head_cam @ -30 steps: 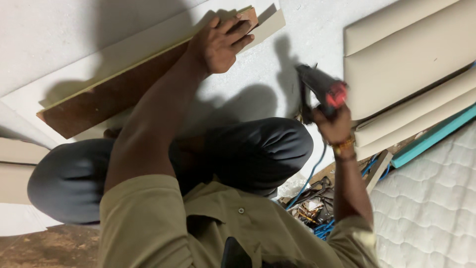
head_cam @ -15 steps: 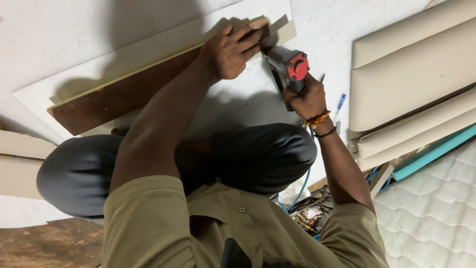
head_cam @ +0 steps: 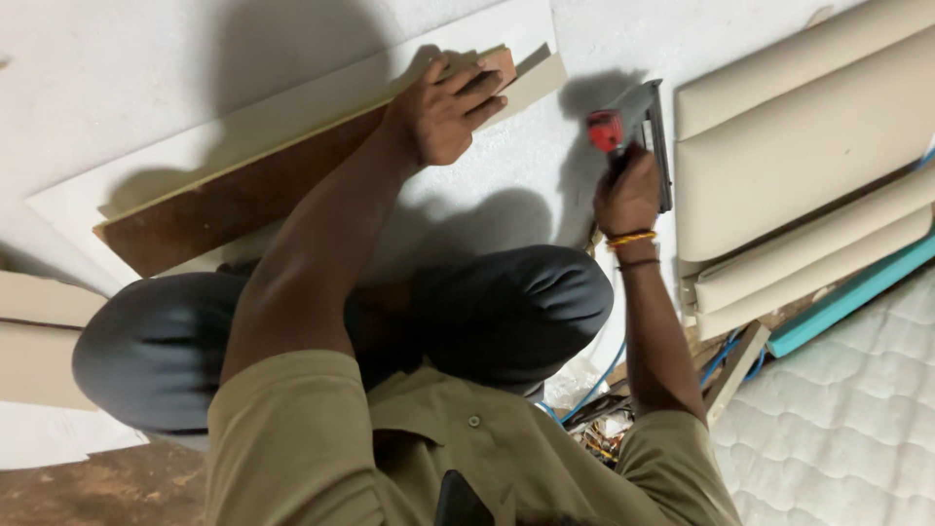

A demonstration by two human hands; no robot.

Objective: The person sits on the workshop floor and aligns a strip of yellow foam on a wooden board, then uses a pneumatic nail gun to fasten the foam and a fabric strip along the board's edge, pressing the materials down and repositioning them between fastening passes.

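Observation:
My left hand (head_cam: 443, 112) presses down on the far end of a long brown board (head_cam: 234, 200) wrapped in beige covering, which lies across a white sheet (head_cam: 292, 107) on the floor. My right hand (head_cam: 628, 195) grips a grey staple gun with a red part (head_cam: 633, 122), held upright a short way right of the board's end and not touching it. A beige flap (head_cam: 531, 83) sticks out beyond the board's end. My knees in dark trousers (head_cam: 506, 312) are folded below the board.
Stacked beige padded panels (head_cam: 799, 166) lie at the right, with a teal strip (head_cam: 857, 292) and a white quilted mattress (head_cam: 847, 419) below them. Blue cables and small clutter (head_cam: 604, 429) sit by my right elbow. More beige panels (head_cam: 34, 341) lie at the left edge.
My right hand brought the staple gun in against the board's end, then drew it back to the right. My left hand has stayed on the board's end.

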